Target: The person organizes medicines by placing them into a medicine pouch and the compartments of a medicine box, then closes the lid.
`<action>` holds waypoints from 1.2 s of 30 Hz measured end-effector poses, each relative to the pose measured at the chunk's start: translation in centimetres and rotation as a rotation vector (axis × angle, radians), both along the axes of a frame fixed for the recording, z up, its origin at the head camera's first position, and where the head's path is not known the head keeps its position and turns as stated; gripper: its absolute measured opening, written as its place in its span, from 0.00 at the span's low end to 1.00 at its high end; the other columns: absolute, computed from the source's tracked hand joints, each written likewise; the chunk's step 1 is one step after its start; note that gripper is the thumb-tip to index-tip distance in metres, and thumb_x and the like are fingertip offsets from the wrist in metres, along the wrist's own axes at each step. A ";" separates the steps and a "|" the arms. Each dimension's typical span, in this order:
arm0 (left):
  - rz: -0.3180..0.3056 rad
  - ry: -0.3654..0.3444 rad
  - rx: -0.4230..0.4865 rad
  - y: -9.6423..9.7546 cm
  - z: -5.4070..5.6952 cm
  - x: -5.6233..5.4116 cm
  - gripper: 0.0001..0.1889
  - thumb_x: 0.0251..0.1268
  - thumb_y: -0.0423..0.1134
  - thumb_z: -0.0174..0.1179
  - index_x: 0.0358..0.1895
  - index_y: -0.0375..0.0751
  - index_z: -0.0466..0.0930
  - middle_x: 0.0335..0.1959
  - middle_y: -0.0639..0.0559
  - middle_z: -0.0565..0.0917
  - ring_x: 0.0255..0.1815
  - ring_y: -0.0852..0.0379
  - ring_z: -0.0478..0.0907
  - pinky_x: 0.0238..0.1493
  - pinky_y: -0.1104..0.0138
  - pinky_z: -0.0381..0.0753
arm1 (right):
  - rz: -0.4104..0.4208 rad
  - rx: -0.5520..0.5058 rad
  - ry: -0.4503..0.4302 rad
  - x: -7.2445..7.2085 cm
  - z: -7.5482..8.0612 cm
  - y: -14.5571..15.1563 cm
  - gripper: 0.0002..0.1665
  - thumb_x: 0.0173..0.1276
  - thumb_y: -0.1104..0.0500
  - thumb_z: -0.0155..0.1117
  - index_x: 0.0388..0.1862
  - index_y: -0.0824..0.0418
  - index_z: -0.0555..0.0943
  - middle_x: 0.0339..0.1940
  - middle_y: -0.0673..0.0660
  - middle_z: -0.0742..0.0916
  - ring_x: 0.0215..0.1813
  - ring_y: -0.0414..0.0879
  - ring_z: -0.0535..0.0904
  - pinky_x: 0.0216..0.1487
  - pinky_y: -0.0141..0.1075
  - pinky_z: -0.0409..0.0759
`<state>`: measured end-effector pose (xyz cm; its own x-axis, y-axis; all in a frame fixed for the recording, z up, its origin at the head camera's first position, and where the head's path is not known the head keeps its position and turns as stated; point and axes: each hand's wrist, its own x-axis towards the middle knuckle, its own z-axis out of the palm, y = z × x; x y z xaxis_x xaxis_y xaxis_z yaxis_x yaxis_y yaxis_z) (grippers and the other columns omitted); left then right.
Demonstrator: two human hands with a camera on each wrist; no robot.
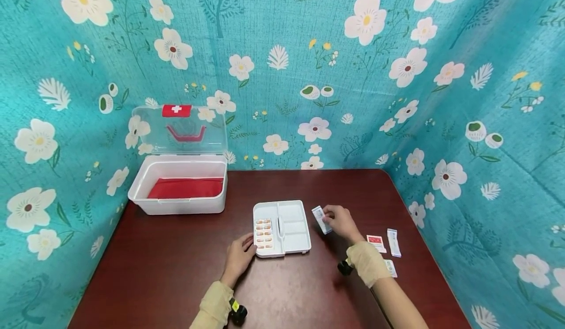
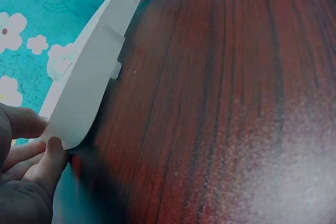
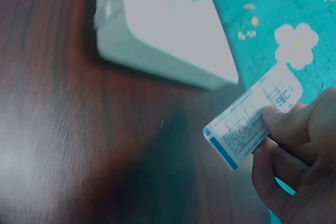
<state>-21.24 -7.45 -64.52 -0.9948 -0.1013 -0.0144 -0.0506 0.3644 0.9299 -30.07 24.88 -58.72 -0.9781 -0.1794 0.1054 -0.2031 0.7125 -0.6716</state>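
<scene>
A white divided tray (image 1: pixel 295 244) lies on the table in the head view, with a blister pack of orange-and-white capsules (image 1: pixel 264 234) in its left compartment. My left hand (image 1: pixel 240 256) pinches the tray's near left corner between thumb and fingers; the left wrist view shows the tray wall (image 2: pixel 86 85) at that grip. To the right of the tray, my right hand (image 1: pixel 342 222) holds a small white packet with blue print (image 3: pixel 247 124) between thumb and fingers. That packet is raised off the table, beside the tray's right side.
At the back left stands a white box (image 1: pixel 181 206), its clear lid (image 1: pixel 194 145) raised, with red cloth (image 1: pixel 185 188) inside. Right of my right wrist lie a red-and-white packet (image 1: pixel 375 243), a narrow white packet (image 1: pixel 394 243) and another small packet (image 1: pixel 391 268), partly hidden. Flowered curtains (image 1: pixel 273 98) border the table.
</scene>
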 end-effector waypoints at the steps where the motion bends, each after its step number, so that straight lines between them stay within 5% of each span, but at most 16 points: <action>1: -0.003 0.009 -0.001 0.0 0.0 0.0 0.21 0.60 0.24 0.61 0.58 0.25 0.78 0.53 0.28 0.83 0.54 0.40 0.84 0.52 0.60 0.83 | 0.003 -0.010 0.007 -0.2 0.1 -0.5 0.06 0.58 0.72 0.69 0.32 0.63 0.85 0.29 0.58 0.90 0.32 0.41 0.83 0.34 0.32 0.77; 9: -0.011 0.010 0.010 -0.1 -0.1 0.1 0.21 0.60 0.24 0.61 0.59 0.23 0.77 0.54 0.27 0.83 0.55 0.39 0.84 0.52 0.59 0.83 | 0.109 -0.049 -0.052 -1.2 0.4 -4.1 0.05 0.61 0.71 0.69 0.32 0.63 0.85 0.32 0.58 0.89 0.35 0.45 0.84 0.39 0.41 0.83; 15: -0.016 0.003 0.030 0.0 -0.3 0.0 0.22 0.61 0.24 0.61 0.59 0.23 0.77 0.54 0.28 0.82 0.55 0.39 0.83 0.53 0.60 0.82 | 0.191 -0.031 -0.106 -1.5 -0.2 -6.2 0.04 0.62 0.71 0.68 0.32 0.65 0.85 0.31 0.57 0.88 0.33 0.41 0.80 0.38 0.35 0.80; 24: -0.014 0.005 0.027 -0.1 -0.2 0.0 0.21 0.61 0.24 0.61 0.59 0.23 0.77 0.54 0.28 0.82 0.55 0.39 0.83 0.54 0.59 0.82 | 0.269 0.226 -0.063 -1.8 -1.1 -8.2 0.05 0.61 0.68 0.70 0.29 0.59 0.87 0.28 0.52 0.88 0.31 0.38 0.77 0.37 0.34 0.77; 36: -0.015 0.000 0.012 -0.2 0.0 0.0 0.21 0.62 0.25 0.61 0.60 0.26 0.77 0.55 0.29 0.83 0.56 0.40 0.84 0.54 0.58 0.82 | 0.271 0.341 0.013 -1.7 -1.8 -9.6 0.05 0.57 0.66 0.71 0.26 0.58 0.85 0.25 0.51 0.84 0.29 0.40 0.74 0.35 0.34 0.74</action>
